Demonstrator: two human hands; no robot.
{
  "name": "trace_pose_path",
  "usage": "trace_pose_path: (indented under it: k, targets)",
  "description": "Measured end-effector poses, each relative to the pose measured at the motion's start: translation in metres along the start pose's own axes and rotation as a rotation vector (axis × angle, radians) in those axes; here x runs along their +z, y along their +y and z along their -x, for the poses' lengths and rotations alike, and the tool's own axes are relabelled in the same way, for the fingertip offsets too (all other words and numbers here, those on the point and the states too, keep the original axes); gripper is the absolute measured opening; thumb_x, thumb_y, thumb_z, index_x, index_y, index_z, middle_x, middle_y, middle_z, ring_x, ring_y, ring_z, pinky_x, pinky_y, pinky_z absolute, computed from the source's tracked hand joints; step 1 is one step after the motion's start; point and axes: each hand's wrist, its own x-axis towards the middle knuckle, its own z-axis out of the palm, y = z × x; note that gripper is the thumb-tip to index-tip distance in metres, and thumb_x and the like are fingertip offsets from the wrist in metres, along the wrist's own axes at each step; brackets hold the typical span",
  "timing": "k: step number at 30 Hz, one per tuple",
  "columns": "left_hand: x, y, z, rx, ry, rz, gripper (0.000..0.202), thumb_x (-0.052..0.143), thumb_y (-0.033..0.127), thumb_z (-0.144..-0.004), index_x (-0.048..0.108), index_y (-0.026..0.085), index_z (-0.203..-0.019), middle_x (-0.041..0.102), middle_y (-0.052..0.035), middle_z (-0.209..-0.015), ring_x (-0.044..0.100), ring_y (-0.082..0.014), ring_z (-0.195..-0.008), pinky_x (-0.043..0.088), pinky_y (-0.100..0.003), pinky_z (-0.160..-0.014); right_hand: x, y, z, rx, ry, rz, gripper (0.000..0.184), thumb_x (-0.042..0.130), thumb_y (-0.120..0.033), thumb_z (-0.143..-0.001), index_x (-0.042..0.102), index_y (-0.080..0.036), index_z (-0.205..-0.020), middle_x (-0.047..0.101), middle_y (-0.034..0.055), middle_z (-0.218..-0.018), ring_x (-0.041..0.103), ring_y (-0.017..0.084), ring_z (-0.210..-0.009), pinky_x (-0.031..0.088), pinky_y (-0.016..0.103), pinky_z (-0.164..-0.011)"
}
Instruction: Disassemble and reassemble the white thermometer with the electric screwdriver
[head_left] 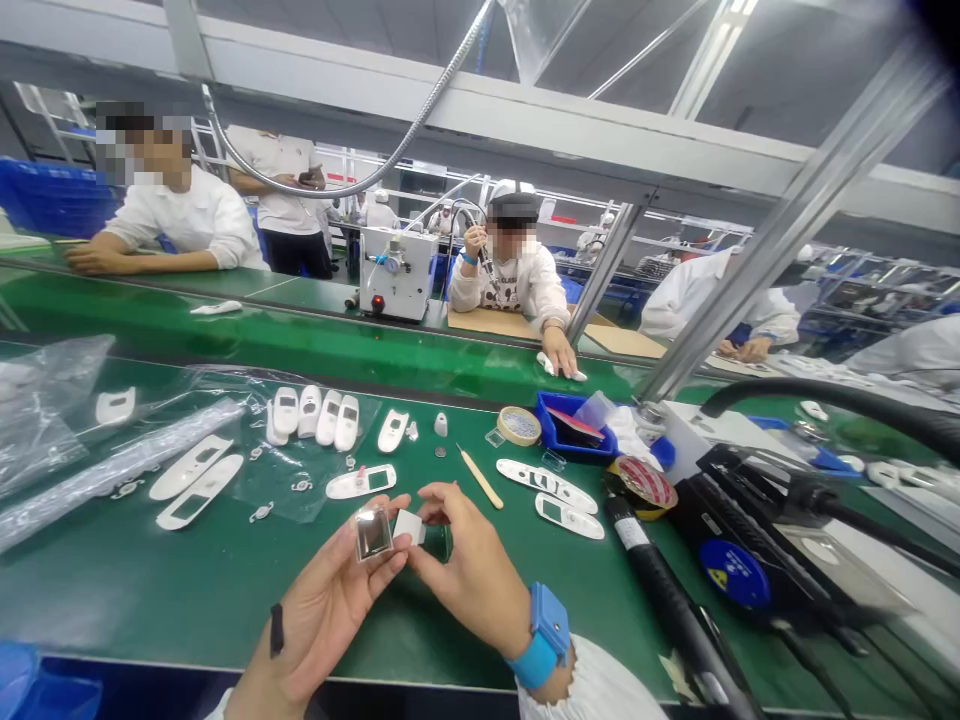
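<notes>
In front of me above the green bench, my left hand (337,575) pinches a small square display with a clear frame (373,534), held upright between thumb and fingers. My right hand (480,575) curls close beside it, thumb and forefinger around a small white square piece (407,526). The left fingertips also reach this piece. Something clear and thin shows behind the right fingers; I cannot make out its shape. Just beyond the hands lies a white oval casing with a window (361,481). A knife-like tool with a pale handle (480,477) rests to its right.
White casings (315,415) stand on clear plastic film at the back left. Casing halves (568,516), yellow tape (643,487) and a blue tray (576,450) lie on the right. A black device (780,560) fills the far right. A co-worker's hand (559,352) touches parts across the green belt.
</notes>
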Motion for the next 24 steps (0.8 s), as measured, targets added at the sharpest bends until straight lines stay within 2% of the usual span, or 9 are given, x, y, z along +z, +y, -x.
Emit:
trace_pose_path:
  k: [3,5,8,11,13,16,19,21,24]
  targets:
    - [0.006,-0.005,0.002,0.011,0.007,-0.017,0.023,0.051,0.014,-0.082,0.065,0.016,-0.101,0.056,-0.0118,-0.120,0.063,-0.0210,-0.088,0.053,-0.031,-0.080,-0.014,0.002,0.013,0.070,0.045,-0.157,0.048,0.063,-0.025,-0.071,0.042,-0.022,-0.115,0.055,0.0055,-0.099,0.051,0.018,-0.090,0.043,0.035,-0.083]
    - [0.011,-0.010,0.004,-0.001,-0.011,0.011,0.024,0.049,0.014,-0.084,0.065,0.016,-0.100,0.057,-0.0119,-0.119,0.064,-0.0191,-0.085,0.054,-0.028,-0.078,-0.022,0.005,0.024,0.180,0.077,-0.362,0.047,0.065,-0.031,-0.070,0.046,-0.022,-0.113,0.055,0.0055,-0.100,0.052,0.016,-0.088,0.043,0.032,-0.081]
    - [0.023,-0.021,0.006,-0.069,-0.097,0.079,0.023,0.049,0.015,-0.083,0.067,0.017,-0.098,0.059,-0.0098,-0.117,0.065,-0.0174,-0.082,0.054,-0.025,-0.076,-0.027,0.010,0.041,0.337,0.140,-0.807,0.035,0.057,-0.043,-0.077,0.054,-0.018,-0.100,0.057,0.0027,-0.081,0.053,0.011,-0.073,0.043,0.025,-0.069]
    - [0.040,-0.040,0.005,-0.188,-0.202,0.138,0.020,0.053,0.018,-0.082,0.068,0.018,-0.096,0.060,-0.0075,-0.115,0.065,-0.0166,-0.082,0.053,-0.024,-0.078,-0.027,0.013,0.057,0.433,0.125,-1.213,0.039,0.049,-0.051,-0.080,0.059,-0.014,-0.084,0.056,0.0012,-0.061,0.049,0.008,-0.053,0.039,0.021,-0.054]
    - [0.051,-0.054,0.003,-0.257,-0.257,0.185,0.019,0.058,0.021,-0.079,0.068,0.018,-0.095,0.062,-0.0062,-0.112,0.065,-0.0159,-0.082,0.052,-0.022,-0.078,-0.028,0.016,0.067,0.467,0.087,-1.384,0.044,0.048,-0.054,-0.080,0.059,-0.013,-0.069,0.053,0.0005,-0.049,0.045,0.007,-0.043,0.035,0.020,-0.047]
    - [0.066,-0.074,0.001,-0.333,-0.311,0.247,0.020,0.063,0.023,-0.076,0.068,0.017,-0.094,0.064,-0.0045,-0.109,0.065,-0.0147,-0.080,0.052,-0.020,-0.077,-0.035,0.021,0.078,0.445,0.010,-1.531,0.056,0.045,-0.057,-0.080,0.050,-0.014,-0.044,0.036,-0.0030,-0.032,0.034,0.004,-0.031,0.027,0.017,-0.038]
    - [0.075,-0.090,-0.002,-0.401,-0.356,0.280,0.022,0.063,0.023,-0.076,0.068,0.017,-0.096,0.064,-0.0040,-0.109,0.065,-0.0142,-0.080,0.052,-0.019,-0.076,-0.046,0.026,0.088,0.419,-0.029,-1.604,0.057,0.046,-0.060,-0.077,0.049,-0.014,-0.043,0.025,-0.0067,-0.029,0.022,0.002,-0.026,0.018,0.016,-0.031]
    - [0.081,-0.099,-0.005,-0.432,-0.378,0.281,0.022,0.061,0.023,-0.078,0.067,0.017,-0.097,0.061,-0.0060,-0.113,0.065,-0.0148,-0.081,0.052,-0.019,-0.076,-0.055,0.028,0.097,0.414,0.042,-1.611,0.052,0.049,-0.061,-0.074,0.057,-0.014,-0.054,0.029,-0.0077,-0.032,0.021,0.002,-0.026,0.019,0.016,-0.032]
    - [0.093,-0.116,-0.011,-0.472,-0.362,0.249,0.022,0.055,0.023,-0.081,0.066,0.015,-0.099,0.053,-0.0105,-0.124,0.063,-0.0191,-0.092,0.052,-0.022,-0.079,-0.075,0.032,0.123,0.397,0.323,-1.502,0.045,0.054,-0.059,-0.073,0.062,-0.014,-0.072,0.045,-0.0037,-0.047,0.037,0.003,-0.037,0.032,0.016,-0.041]
